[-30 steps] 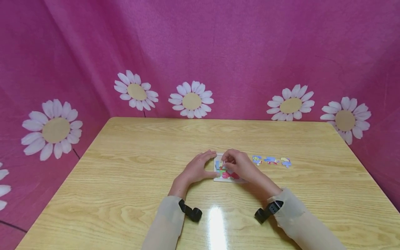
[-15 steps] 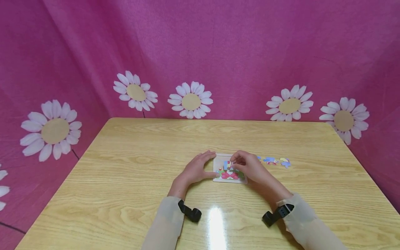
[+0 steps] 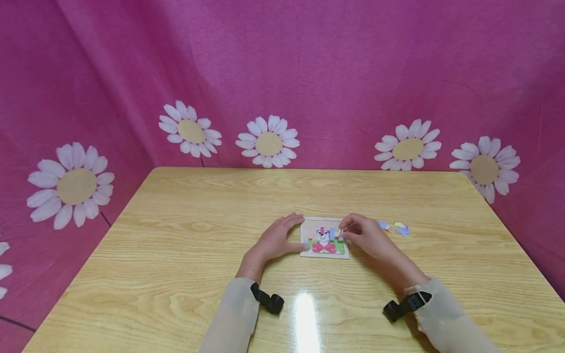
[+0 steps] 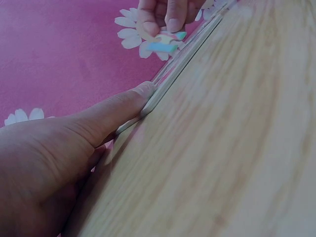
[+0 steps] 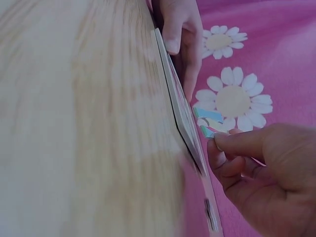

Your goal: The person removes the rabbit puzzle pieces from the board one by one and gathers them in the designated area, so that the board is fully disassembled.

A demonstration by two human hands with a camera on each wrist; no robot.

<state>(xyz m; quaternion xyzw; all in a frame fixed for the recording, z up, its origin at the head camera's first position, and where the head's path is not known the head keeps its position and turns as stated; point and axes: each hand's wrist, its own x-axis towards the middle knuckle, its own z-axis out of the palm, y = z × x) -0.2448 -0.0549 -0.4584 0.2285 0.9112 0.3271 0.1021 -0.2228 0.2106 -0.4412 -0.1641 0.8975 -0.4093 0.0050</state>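
A small jigsaw tray [image 3: 314, 220] with a pale rim lies flat on the table. Inside it, joined pieces form a red and white animal [image 3: 324, 241] over a green strip. My left hand [image 3: 275, 239] rests at the tray's left side, its straight thumb touching the lower left rim in the left wrist view and its fingers by the upper left corner. Between thumb and fingertips my right hand [image 3: 364, 235] pinches a blue, yellow and green puzzle piece [image 5: 210, 120]. That piece is tilted above the tray's right part; whether it touches is unclear.
Two loose puzzle pieces, a blue and red one [image 3: 385, 226] and a blue and yellow one [image 3: 402, 228], lie right of the right hand. A pink flowered cloth [image 3: 335, 88] hangs behind the wooden table [image 3: 220, 206].
My right hand has shifted right across the tray with a piece in its pinch, uncovering the animal picture. The loose piece nearest the tray is now out of sight. My left hand has stayed put.
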